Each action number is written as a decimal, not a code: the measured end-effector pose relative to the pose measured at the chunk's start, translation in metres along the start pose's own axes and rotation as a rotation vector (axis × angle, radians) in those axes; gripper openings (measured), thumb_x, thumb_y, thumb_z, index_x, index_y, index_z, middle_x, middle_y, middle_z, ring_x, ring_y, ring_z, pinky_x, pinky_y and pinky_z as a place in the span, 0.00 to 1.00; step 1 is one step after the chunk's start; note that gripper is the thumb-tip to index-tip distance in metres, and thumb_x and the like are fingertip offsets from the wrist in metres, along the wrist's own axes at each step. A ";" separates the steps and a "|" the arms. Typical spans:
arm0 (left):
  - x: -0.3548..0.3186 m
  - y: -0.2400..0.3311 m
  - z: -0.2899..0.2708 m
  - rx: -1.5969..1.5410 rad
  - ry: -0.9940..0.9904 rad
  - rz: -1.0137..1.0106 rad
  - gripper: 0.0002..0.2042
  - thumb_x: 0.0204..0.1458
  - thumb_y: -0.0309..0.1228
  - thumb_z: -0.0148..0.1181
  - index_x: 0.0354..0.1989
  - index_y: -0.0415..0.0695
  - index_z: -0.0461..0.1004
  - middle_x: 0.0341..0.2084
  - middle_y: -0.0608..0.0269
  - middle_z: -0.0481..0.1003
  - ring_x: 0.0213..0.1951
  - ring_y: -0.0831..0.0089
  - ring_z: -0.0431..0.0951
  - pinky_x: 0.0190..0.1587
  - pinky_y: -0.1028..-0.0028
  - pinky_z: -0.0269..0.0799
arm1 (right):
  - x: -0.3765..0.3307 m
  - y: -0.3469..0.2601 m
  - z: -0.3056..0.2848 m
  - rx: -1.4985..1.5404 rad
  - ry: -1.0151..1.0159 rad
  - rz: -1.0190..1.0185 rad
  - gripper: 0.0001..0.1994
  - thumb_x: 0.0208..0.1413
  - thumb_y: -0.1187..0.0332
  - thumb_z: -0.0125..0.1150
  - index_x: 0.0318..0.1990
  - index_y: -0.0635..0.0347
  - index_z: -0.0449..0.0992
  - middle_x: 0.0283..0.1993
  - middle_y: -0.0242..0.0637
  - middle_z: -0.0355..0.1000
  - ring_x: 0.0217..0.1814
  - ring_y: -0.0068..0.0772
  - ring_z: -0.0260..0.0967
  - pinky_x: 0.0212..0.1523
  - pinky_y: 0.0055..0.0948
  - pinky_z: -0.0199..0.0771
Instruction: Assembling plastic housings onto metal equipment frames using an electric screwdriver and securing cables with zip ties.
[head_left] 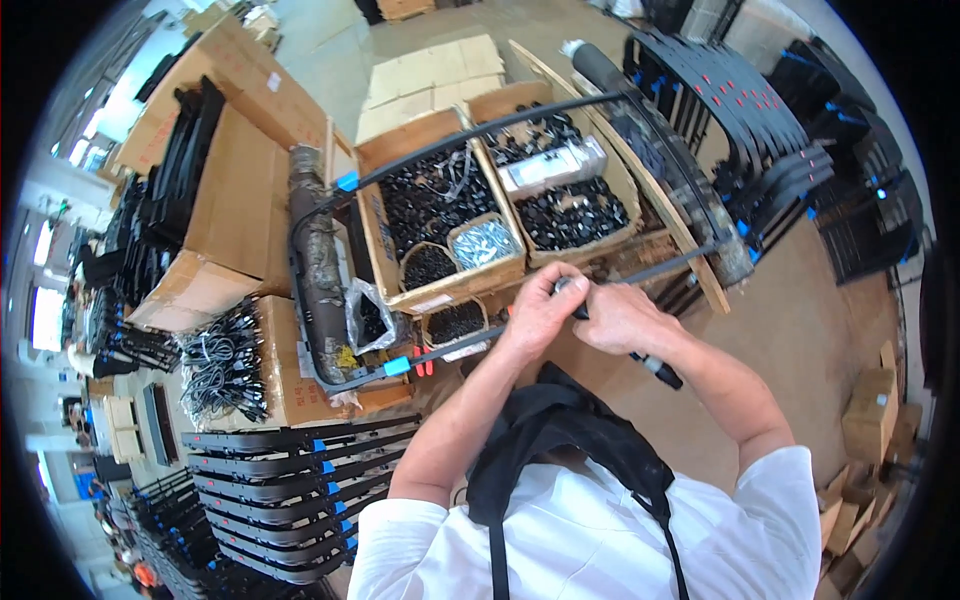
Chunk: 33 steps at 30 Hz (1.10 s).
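Right now both hands meet on the near rail of a big black frame (520, 110), a rounded rectangle of dark bar that lies across the open cardboard boxes on the surface. My left hand (540, 310) wraps over the rail, its grip pressed together around the bar. My right hand (622, 318) has its grip closed on a dark-handled tool (655, 368) whose handle sticks out below the wrist; its tip is hidden between the two hands, so I cannot tell exactly what it bites on.

To do this well, I judge the left hand should clamp the rail hard so the frame does not swing on the boxes, and the right should keep the tool square to the joint and turn without wobble. The frame overhangs the box of small black parts (440, 205) and the box beside it (575, 195), so a slip could tip hardware out. The blue clips (397, 366) on the rail mark the spots nearby; I keep my fingers off them. Stacked finished frames (290, 480) sit to my lower left, well apart.
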<state>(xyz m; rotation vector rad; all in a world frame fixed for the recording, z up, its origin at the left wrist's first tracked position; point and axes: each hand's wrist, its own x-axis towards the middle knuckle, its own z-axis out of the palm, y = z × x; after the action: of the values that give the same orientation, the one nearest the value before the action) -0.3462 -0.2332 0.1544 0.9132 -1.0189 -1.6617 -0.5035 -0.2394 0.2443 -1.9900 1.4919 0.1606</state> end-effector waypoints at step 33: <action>0.004 0.099 -0.064 0.331 0.236 0.674 0.10 0.58 0.32 0.66 0.31 0.41 0.74 0.40 0.59 0.74 0.49 0.62 0.71 0.56 0.63 0.66 | 0.030 -0.070 -0.018 0.404 0.152 -0.176 0.34 0.49 0.66 0.73 0.63 0.69 0.69 0.46 0.49 0.80 0.45 0.34 0.80 0.49 0.36 0.79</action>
<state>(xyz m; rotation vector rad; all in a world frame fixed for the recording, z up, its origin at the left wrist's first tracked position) -0.2567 -0.2708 0.2213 0.8247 -1.2781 -0.8212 -0.4353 -0.2632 0.2741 -1.8174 1.3066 -0.3475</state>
